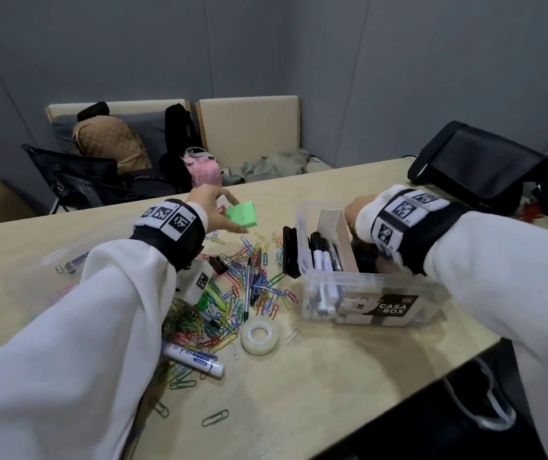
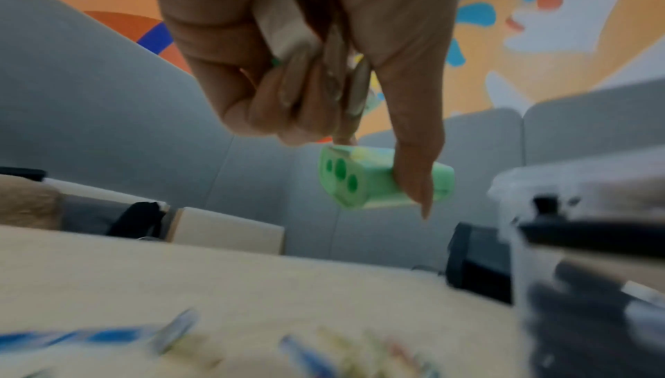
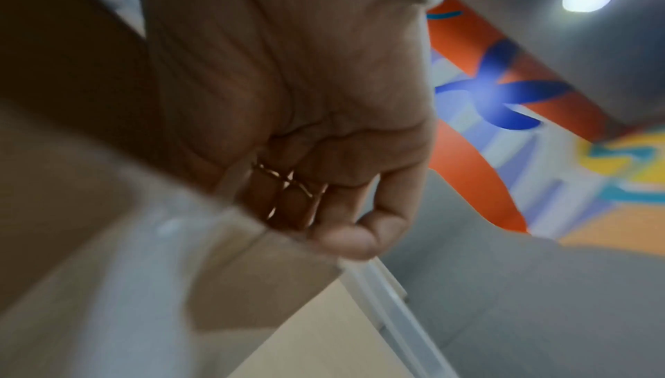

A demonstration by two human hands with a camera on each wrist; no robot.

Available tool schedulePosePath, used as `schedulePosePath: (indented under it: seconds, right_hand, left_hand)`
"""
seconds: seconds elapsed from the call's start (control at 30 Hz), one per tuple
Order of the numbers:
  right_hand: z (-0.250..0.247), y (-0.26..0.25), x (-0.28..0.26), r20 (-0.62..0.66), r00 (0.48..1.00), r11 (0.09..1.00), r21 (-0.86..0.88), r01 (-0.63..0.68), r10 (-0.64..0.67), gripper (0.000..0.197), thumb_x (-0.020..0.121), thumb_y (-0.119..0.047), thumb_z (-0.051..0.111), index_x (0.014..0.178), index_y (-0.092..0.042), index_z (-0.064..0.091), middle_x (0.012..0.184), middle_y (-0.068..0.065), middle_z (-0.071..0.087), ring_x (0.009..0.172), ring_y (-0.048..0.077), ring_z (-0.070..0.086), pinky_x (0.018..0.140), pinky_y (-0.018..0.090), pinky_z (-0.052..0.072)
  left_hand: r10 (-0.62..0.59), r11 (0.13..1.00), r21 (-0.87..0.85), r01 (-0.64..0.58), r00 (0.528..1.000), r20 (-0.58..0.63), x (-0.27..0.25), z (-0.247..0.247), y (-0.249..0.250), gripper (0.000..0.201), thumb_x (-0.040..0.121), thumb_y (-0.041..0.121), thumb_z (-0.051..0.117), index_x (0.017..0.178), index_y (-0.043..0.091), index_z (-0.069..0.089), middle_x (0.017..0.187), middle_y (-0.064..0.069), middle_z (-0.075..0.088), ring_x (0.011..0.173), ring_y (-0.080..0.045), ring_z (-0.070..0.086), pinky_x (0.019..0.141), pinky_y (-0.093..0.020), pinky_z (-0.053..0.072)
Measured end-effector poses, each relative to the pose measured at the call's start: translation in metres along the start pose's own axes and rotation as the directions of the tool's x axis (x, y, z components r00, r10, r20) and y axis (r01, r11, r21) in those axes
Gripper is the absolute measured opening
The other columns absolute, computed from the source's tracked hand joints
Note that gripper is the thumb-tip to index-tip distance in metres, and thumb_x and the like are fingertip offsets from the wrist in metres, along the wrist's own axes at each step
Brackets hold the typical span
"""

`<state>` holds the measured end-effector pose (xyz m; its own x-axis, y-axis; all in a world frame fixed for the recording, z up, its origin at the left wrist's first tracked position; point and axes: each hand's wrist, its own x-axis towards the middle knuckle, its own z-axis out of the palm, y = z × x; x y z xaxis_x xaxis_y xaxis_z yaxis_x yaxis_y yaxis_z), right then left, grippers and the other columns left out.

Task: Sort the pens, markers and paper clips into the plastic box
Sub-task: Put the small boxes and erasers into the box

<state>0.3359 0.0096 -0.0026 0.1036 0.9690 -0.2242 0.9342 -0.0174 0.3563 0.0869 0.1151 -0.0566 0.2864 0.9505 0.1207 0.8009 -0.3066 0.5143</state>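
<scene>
The bench [image 1: 349,376] carries the clear plastic box [image 1: 365,293] at right, markers [image 1: 321,257] standing in its left compartment, and paper clips [image 1: 232,293] heaped at left. The right hand [image 1: 360,207] reaches into the box's far end, its grasp untellable. The left hand [image 1: 214,207] grips a green eraser [image 1: 242,214] and a white block [image 2: 284,26].

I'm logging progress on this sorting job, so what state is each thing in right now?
plastic box: open, markers standing in its left compartment.
left hand: holds a green block and a white piece above the table.
right hand: in the box at the cardboard divider; grip unclear.
paper clips: loose heap on the table.
white marker: capped, lying on the table.
tape roll: flat on the table.
</scene>
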Motion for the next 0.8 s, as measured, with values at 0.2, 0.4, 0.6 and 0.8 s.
schedulePosePath:
  seconds: [0.2, 0.4, 0.6, 0.8]
  right_hand:
    - [-0.035, 0.028, 0.001, -0.209, 0.957, 0.935, 0.33, -0.126, 0.203, 0.016, 0.088, -0.023, 0.061, 0.09, -0.017, 0.075, 0.077, 0.001, 0.073, 0.069, 0.018, 0.065, 0.062, 0.025, 0.051]
    - [-0.046, 0.033, -0.023, -0.325, 0.945, 0.669, 0.694, 0.265, -0.037, 0.032, 0.081, -0.021, 0.074, 0.113, -0.023, 0.069, 0.098, -0.005, 0.072, 0.088, 0.008, 0.069, 0.074, 0.028, 0.059]
    - [-0.038, 0.028, -0.035, -0.275, 0.96, 0.885, 0.431, 0.175, -0.056, 0.068, 0.058, -0.046, 0.086, 0.119, -0.025, 0.064, 0.096, -0.012, 0.07, 0.092, 0.007, 0.065, 0.084, 0.03, 0.053]
    - [-0.028, 0.025, -0.04, -0.354, 0.935, 0.948, 0.3, 0.105, 0.008, 0.051, 0.062, -0.052, 0.08, 0.108, -0.035, 0.068, 0.088, -0.013, 0.067, 0.086, 0.011, 0.063, 0.061, 0.024, 0.045]
  left_hand:
    - [0.14, 0.975, -0.155, -0.163, 0.979, -0.146, -0.007, -0.014, 0.051, 0.05, 0.051, 0.031, 0.091, 0.094, 0.014, 0.071, 0.085, -0.002, 0.062, 0.083, -0.017, 0.056, 0.072, -0.025, 0.044]
    - [0.251, 0.96, -0.104, -0.258, 0.965, -0.081, -0.02, -0.007, 0.102, 0.041, 0.054, 0.032, 0.09, 0.088, 0.019, 0.072, 0.068, 0.009, 0.059, 0.064, -0.01, 0.053, 0.054, -0.02, 0.039]
    - [0.296, 0.951, -0.086, -0.298, 0.954, -0.041, -0.025, -0.001, 0.124, 0.046, 0.054, 0.035, 0.09, 0.093, 0.019, 0.072, 0.075, 0.005, 0.065, 0.062, -0.007, 0.055, 0.053, -0.015, 0.04]
    - [0.338, 0.941, -0.026, -0.338, 0.941, -0.001, -0.027, 0.011, 0.142, 0.049, 0.054, 0.04, 0.088, 0.096, 0.018, 0.072, 0.06, 0.014, 0.052, 0.053, -0.001, 0.045, 0.058, -0.022, 0.045]
